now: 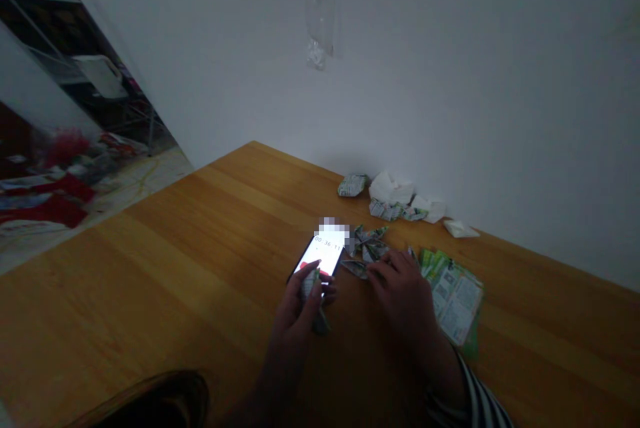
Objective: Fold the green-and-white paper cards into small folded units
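Left hand closed around a narrow folded printed-paper piece, held upright-ish over the lower edge of a lit smartphone, which lies on the wooden table showing a running timer; the fingertips sit at or just above the phone, exact contact hard to tell. Right hand open, palm down, fingers lightly curled and resting on a loose cluster of folded paper pieces just right of the phone, no clear grip. Striped sleeve at the right wrist. Green-and-white printed paper sheets lie stacked to the right, and more folded paper and white tissue sit far along the wall.
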A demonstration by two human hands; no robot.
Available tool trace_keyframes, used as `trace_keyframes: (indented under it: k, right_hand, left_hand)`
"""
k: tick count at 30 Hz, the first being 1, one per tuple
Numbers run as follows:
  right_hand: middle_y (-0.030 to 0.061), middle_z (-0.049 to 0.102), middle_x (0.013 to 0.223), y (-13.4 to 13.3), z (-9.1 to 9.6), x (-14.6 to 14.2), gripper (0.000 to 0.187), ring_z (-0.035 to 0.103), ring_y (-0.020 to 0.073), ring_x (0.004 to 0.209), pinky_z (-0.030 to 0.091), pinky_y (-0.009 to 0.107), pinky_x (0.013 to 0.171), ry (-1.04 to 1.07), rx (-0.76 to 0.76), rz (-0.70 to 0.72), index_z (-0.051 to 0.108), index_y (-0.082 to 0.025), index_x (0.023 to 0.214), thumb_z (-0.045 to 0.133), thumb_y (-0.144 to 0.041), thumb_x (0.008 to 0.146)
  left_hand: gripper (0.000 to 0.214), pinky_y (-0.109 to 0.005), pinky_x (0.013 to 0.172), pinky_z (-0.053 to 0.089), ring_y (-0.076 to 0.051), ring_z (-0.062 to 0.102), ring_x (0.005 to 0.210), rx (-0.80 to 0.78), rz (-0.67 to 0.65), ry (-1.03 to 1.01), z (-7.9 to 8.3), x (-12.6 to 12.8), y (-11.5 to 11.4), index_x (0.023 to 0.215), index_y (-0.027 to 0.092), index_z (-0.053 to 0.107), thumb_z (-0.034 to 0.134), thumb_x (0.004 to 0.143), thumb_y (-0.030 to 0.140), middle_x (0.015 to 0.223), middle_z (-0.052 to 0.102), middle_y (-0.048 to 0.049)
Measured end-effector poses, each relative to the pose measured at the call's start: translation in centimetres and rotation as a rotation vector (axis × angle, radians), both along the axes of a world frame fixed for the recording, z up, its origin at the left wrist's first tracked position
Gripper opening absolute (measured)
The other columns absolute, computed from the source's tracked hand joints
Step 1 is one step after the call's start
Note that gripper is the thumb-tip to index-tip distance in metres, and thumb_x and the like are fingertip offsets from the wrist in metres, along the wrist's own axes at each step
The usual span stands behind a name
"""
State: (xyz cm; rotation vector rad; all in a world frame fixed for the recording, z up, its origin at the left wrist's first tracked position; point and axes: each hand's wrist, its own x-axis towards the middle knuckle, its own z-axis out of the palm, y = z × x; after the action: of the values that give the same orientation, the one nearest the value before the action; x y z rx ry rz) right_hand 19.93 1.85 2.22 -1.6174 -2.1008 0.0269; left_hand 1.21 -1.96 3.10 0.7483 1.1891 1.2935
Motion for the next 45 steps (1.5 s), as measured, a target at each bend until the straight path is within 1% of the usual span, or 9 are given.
trace_keyframes:
  k: [4, 8, 10, 12, 16, 22, 29, 37, 45]
  right_hand:
    - [0.0078, 0.06, 0.087, 0.2, -1.2, -0.4, 0.01, 0.055, 0.0247, 0.089, 0.048, 0.035, 0.078, -0.125, 0.021, 0.025, 0.069, -0.017, 0.089, 0.06, -0.014, 0.085]
    - [0.009, 0.061, 0.089, 0.3, -1.6, -0.6, 0.01, 0.055, 0.0267, 0.091, 0.047, 0.038, 0.079, -0.109, 0.002, 0.005, 0.069, -0.016, 0.088, 0.06, -0.014, 0.084]
    - [0.0089, 0.062, 0.088, 0.2, -1.3, -0.8, 0.01, 0.056, 0.0259, 0.089, 0.047, 0.037, 0.078, 0.025, -0.034, -0.024, 0.069, -0.017, 0.084, 0.059, -0.016, 0.084]
    - [0.0072, 0.063, 0.082, -0.3, -0.7, -1.3, 0.01, 0.059, 0.0228, 0.08, 0.048, 0.035, 0.072, 0.275, -0.143, -0.045, 0.069, -0.017, 0.079, 0.06, -0.02, 0.084]
    - [0.0032, 0.066, 0.069, -1.4, 0.6, -2.8, 0.02, 0.062, 0.0169, 0.063, 0.048, 0.027, 0.059, 0.809, -0.575, 0.058, 0.067, -0.015, 0.078, 0.06, -0.032, 0.083]
    - [0.0044, 0.069, 0.07, -2.2, 0.1, -4.3, 0.024, 0.062, 0.0155, 0.063, 0.047, 0.024, 0.059, 1.045, -0.788, 0.08, 0.067, -0.011, 0.078, 0.065, -0.035, 0.077]
    - [0.0042, 0.068, 0.068, -2.1, 0.1, -4.2, 0.028, 0.061, 0.015, 0.06, 0.047, 0.024, 0.058, 1.122, -0.844, 0.045, 0.067, -0.01, 0.075, 0.071, -0.038, 0.072]
    - [0.0042, 0.068, 0.067, -1.9, -0.1, -3.7, 0.032, 0.061, 0.0156, 0.061, 0.045, 0.024, 0.058, 1.105, -0.861, 0.057, 0.068, -0.01, 0.075, 0.071, -0.042, 0.072]
    - [0.0029, 0.069, 0.07, -2.4, 0.6, -4.5, 0.025, 0.063, 0.0174, 0.065, 0.048, 0.026, 0.063, 1.125, -0.866, 0.087, 0.071, -0.011, 0.08, 0.068, -0.035, 0.073]
  left_hand:
    - [0.041, -0.031, 0.079, 0.053, -0.02, 0.065, 0.09, -0.018, -0.022, 0.023, 0.0, 0.0, -0.2, 0.117, 0.02, 0.058, 0.064, 0.081, 0.039, 0.106, 0.065, -0.0073]
    - [0.036, -0.031, 0.08, 0.053, -0.019, 0.065, 0.087, 0.018, -0.041, 0.002, -0.2, 0.0, -0.4, 0.115, 0.021, 0.058, 0.061, 0.083, 0.038, 0.104, 0.064, -0.0058]
    - [0.035, -0.031, 0.082, 0.053, -0.018, 0.065, 0.088, 0.029, -0.061, -0.015, -0.4, 0.0, -0.4, 0.117, 0.022, 0.056, 0.058, 0.086, 0.037, 0.106, 0.063, -0.0059]
    - [0.035, -0.031, 0.085, 0.051, -0.019, 0.064, 0.093, 0.039, -0.066, -0.036, -0.6, 0.0, -0.4, 0.12, 0.022, 0.054, 0.055, 0.088, 0.038, 0.109, 0.063, -0.0065]
    - [0.036, -0.029, 0.086, 0.049, -0.019, 0.061, 0.101, 0.033, -0.027, -0.05, -0.7, -0.2, -0.5, 0.125, 0.024, 0.05, 0.049, 0.092, 0.038, 0.112, 0.063, -0.006]
    - [0.036, -0.027, 0.09, 0.046, -0.019, 0.057, 0.108, 0.037, -0.055, 0.037, -0.3, -0.2, -0.7, 0.124, 0.025, 0.054, 0.049, 0.091, 0.04, 0.119, 0.061, -0.0053]
    - [0.036, -0.028, 0.092, 0.045, -0.02, 0.058, 0.107, 0.105, -0.045, 0.202, -0.1, 0.0, -0.7, 0.12, 0.024, 0.058, 0.052, 0.089, 0.041, 0.116, 0.063, -0.0054]
    - [0.032, -0.025, 0.092, 0.044, -0.018, 0.058, 0.107, 0.159, -0.046, 0.218, 0.1, 0.4, -0.9, 0.121, 0.026, 0.058, 0.05, 0.09, 0.034, 0.119, 0.063, -0.004]
    - [0.037, -0.03, 0.093, 0.045, -0.021, 0.058, 0.109, 0.106, -0.14, 0.229, -0.3, 0.8, -1.3, 0.124, 0.022, 0.053, 0.048, 0.091, 0.037, 0.119, 0.063, -0.0074]
